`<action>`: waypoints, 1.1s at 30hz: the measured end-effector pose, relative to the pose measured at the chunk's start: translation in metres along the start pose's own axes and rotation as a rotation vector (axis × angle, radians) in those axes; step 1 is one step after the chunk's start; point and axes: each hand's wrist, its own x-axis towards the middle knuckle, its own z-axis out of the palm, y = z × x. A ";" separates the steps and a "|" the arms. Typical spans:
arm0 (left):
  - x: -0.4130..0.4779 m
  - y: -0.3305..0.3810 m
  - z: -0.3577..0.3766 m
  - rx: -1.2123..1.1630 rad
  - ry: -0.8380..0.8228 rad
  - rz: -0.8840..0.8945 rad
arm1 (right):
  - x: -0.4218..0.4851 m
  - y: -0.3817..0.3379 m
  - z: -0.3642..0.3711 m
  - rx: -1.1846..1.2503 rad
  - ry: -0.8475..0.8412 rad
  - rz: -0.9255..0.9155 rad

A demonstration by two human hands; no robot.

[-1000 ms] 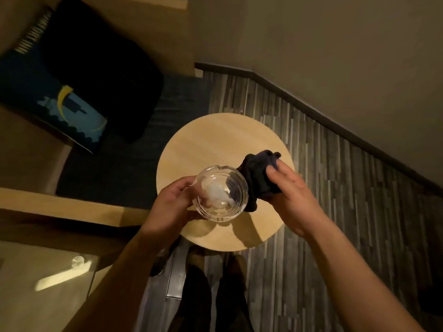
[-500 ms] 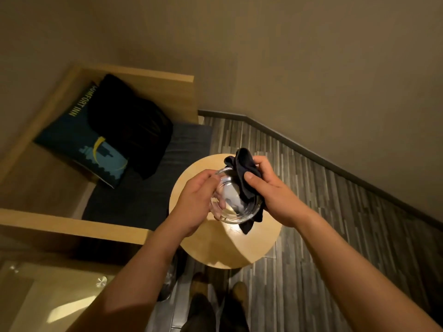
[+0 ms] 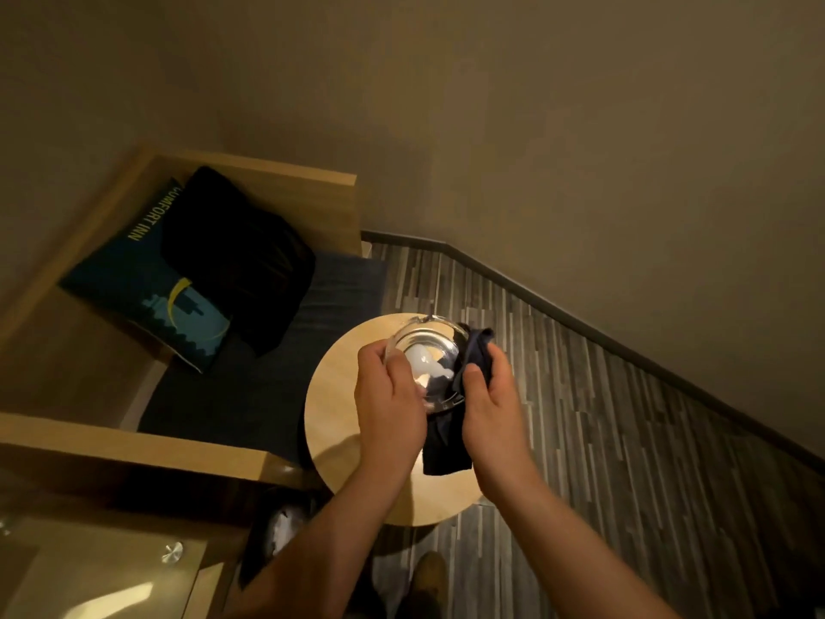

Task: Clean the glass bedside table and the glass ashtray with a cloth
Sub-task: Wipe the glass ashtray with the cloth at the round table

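Above the round, pale wooden side table (image 3: pixel 339 422), a clear, thick-walled round glass ashtray (image 3: pixel 428 350) is held in the air, its mouth tilted up toward the camera. The left hand (image 3: pixel 388 408) grips its near rim, curled fingers hiding that edge. The right hand (image 3: pixel 489 408) pinches a soft dark blue cloth (image 3: pixel 446 453) against the ashtray's right side; the cloth's long axis hangs toward the person. A glossy glass bedside table (image 3: pixel 102 574) lies lower left. A black cushion (image 3: pixel 236 256) overlaps a printed blue cushion (image 3: pixel 147 297).
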 end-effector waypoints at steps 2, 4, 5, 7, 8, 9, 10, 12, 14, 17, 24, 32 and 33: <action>0.009 0.001 -0.007 -0.054 -0.101 -0.100 | 0.006 -0.011 -0.010 -0.083 -0.033 -0.011; 0.026 0.006 -0.019 -0.125 -0.263 -0.205 | 0.015 -0.025 -0.025 -0.181 -0.119 -0.052; 0.036 0.010 -0.025 -0.147 -0.349 -0.246 | 0.020 -0.034 -0.032 -0.220 -0.176 -0.065; 0.051 0.020 -0.033 -0.121 -0.494 -0.301 | 0.030 -0.052 -0.043 -0.244 -0.321 -0.062; 0.056 0.025 -0.035 -0.076 -0.539 -0.293 | 0.034 -0.059 -0.046 -0.243 -0.391 -0.060; 0.059 0.029 -0.034 -0.016 -0.554 -0.257 | 0.037 -0.065 -0.048 -0.239 -0.442 -0.059; 0.061 0.032 -0.032 0.036 -0.543 -0.206 | 0.039 -0.068 -0.047 -0.222 -0.464 -0.059; 0.058 0.033 -0.025 0.068 -0.461 -0.134 | 0.038 -0.066 -0.041 -0.150 -0.411 -0.051; 0.053 0.029 -0.015 0.018 -0.327 -0.142 | 0.030 -0.054 -0.031 -0.094 -0.281 -0.051; 0.038 0.017 -0.001 -0.011 -0.107 -0.128 | 0.011 -0.033 -0.013 -0.035 -0.083 -0.028; 0.037 0.020 -0.015 -0.132 -0.308 -0.238 | 0.013 -0.039 -0.032 -0.102 -0.121 -0.038; 0.040 0.035 -0.017 0.080 -0.404 -0.148 | 0.018 -0.055 -0.045 -0.160 -0.298 -0.086; 0.037 0.031 -0.013 0.063 -0.340 -0.146 | 0.014 -0.048 -0.040 -0.149 -0.239 -0.085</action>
